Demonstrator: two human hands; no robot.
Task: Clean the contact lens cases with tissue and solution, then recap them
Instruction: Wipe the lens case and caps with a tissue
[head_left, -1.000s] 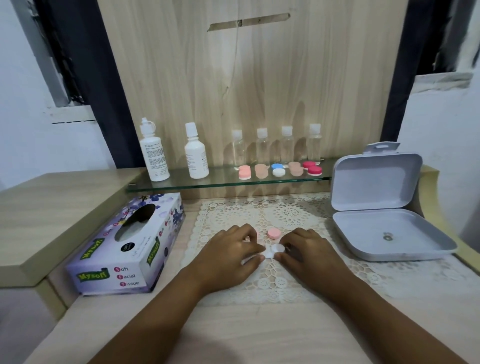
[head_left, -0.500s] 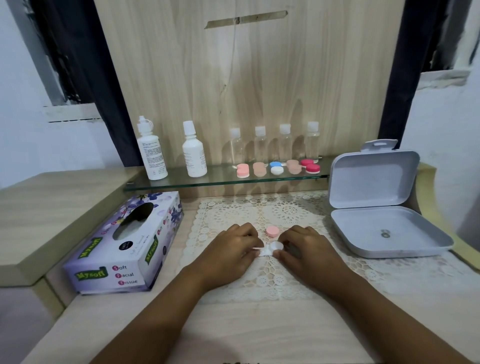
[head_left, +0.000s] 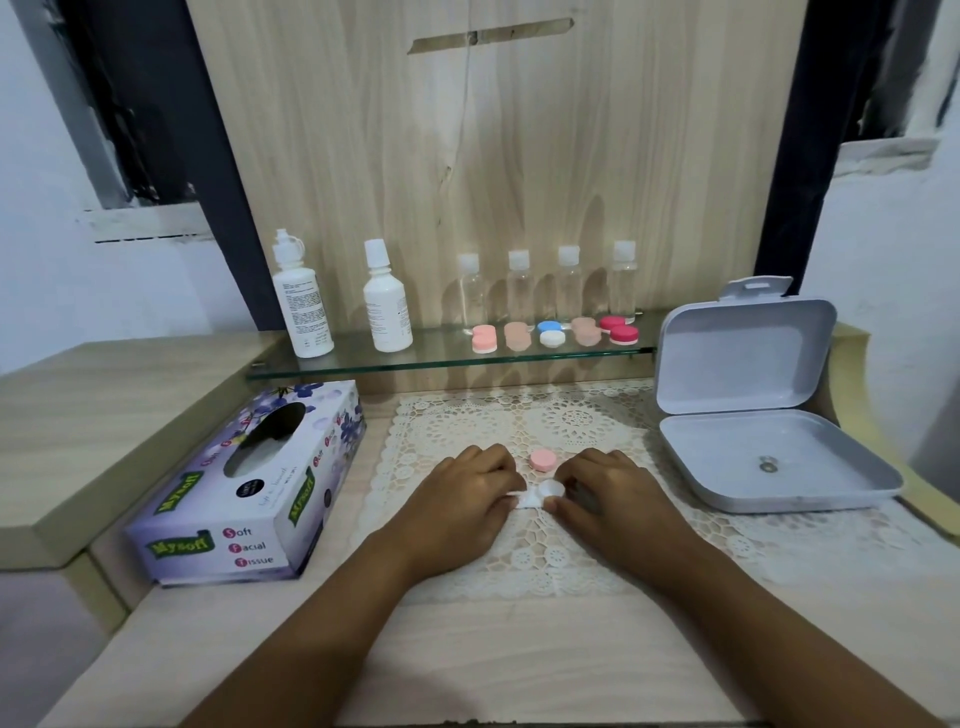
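Plainly pinched from both ends, mid-table on the lace mat (head_left: 571, 426): the white lens case (head_left: 540, 492), fingers of left hand (head_left: 462, 504) and right hand (head_left: 608, 504) curled tight on it; tissue there or not, too small to tell. Biggest risk, probably: slipping from so small a grip, through wetness or a hard twist. Lesser: knocking the one loose pink cap (head_left: 543, 460) just behind with a knuckle. Count: one tissue box (head_left: 249, 488) at the left edge, one open grey box (head_left: 769, 415) at the right, two white solution bottles (head_left: 304, 306), four clear bottles (head_left: 519, 291) and five capped cases (head_left: 551, 332) on the glass shelf (head_left: 441, 358).
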